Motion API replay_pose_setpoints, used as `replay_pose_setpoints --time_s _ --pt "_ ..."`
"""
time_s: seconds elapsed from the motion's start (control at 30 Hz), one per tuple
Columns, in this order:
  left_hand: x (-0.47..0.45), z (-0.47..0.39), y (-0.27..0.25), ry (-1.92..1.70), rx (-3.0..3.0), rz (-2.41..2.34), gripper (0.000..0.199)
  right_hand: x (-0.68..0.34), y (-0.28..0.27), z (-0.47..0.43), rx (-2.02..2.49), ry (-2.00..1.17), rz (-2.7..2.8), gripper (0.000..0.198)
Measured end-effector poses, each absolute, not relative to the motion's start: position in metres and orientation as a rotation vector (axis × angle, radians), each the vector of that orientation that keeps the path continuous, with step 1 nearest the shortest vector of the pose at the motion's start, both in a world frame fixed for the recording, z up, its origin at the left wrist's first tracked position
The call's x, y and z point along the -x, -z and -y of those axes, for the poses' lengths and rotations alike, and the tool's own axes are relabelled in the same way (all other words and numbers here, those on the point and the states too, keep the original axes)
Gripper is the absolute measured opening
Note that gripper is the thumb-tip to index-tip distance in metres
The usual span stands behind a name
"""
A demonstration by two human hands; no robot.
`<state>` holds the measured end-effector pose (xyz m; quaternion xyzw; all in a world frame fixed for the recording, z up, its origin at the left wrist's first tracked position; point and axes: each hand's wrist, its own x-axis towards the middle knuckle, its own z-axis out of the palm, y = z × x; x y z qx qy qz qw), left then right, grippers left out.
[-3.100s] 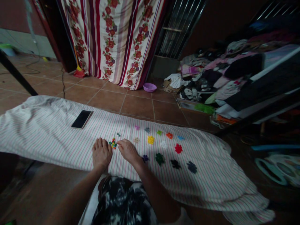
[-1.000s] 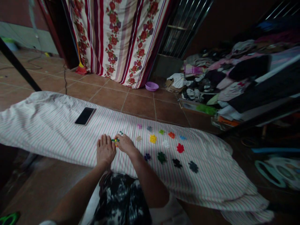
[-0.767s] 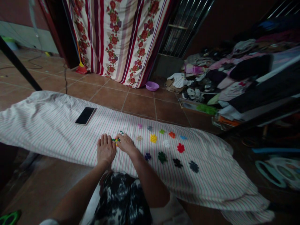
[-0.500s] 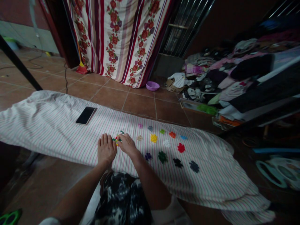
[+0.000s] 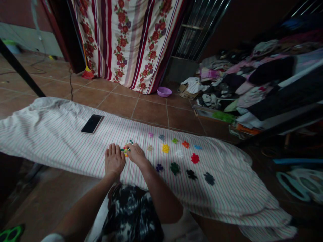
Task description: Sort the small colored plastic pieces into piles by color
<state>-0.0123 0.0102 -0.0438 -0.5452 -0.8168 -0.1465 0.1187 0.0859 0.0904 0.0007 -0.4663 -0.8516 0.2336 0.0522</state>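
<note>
My left hand (image 5: 115, 159) lies flat on the striped cloth (image 5: 75, 148), its fingers stretched out. Beside its fingertips is a small cluster of mixed red, yellow and green pieces (image 5: 126, 151). My right hand (image 5: 136, 154) reaches over the right side of this cluster with its fingers bent down and together; what they hold, if anything, is too small to make out. To the right are separate small piles sorted by colour, among them a yellow pile (image 5: 165, 148), a red pile (image 5: 194, 158), a dark green pile (image 5: 175, 168) and a black pile (image 5: 191, 174).
A dark-screened phone (image 5: 92, 124) rests on the cloth to the left. Beyond the cloth, a purple basin (image 5: 164, 91) stands on the tiled floor near a flowered curtain (image 5: 123, 43). Heaped clothes (image 5: 242, 74) fill the right side. A black bar (image 5: 22, 69) slants at the left.
My right hand has shifted slightly, and a little more of the mixed pieces shows beside its fingers. My left hand stays in place.
</note>
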Motion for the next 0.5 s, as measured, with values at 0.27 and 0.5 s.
replay_pose_setpoints --time_s 0.27,0.5 --pt "0.0114 -0.0095 0.0414 0.439 1.601 2.404 0.050 -0.0823 -0.0035 -0.0891 1.493 -0.725 2.574 0.019" --pt "0.0112 -0.0090 0.0415 0.410 1.601 2.378 0.051 -0.0886 -0.0032 -0.0886 1.403 -0.749 2.564 0.021"
